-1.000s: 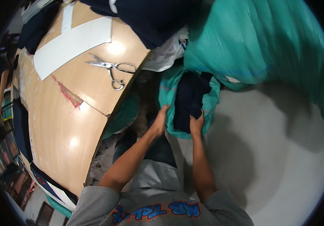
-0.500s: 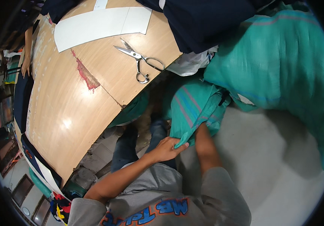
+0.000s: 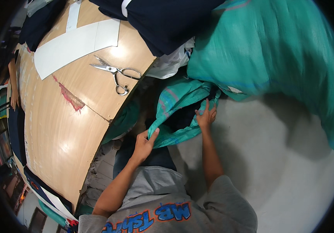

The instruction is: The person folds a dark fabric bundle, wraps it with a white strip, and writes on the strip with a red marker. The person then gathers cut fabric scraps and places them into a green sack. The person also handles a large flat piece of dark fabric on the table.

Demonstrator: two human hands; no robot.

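Green woven sack [image 3: 170, 101] gaping at centre
Left hand [image 3: 144, 144] clamps its rim; right hand [image 3: 207, 115] beside opening, grip unclear; grey floor [image 3: 279, 182] stretches lower right.

Wearer's torso at 6 o'clock: grey T-shirt [image 3: 155, 181], loose cut, soft creases, looking paler toward the hem. Chest print [image 3: 147, 218]: chunky, uneven blue lettering edged in orange-red, upside down from this viewpoint. Left sleeve [image 3: 92, 223] at 7 o'clock, right sleeve [image 3: 229, 190] at 5; both short, plain grey, loose at the arm. Dark blue trousers [image 3: 162, 158], denim-like, near 6 beyond the hem. Left hand [image 3: 145, 144] and right hand [image 3: 206, 116] bare, forearms likewise.
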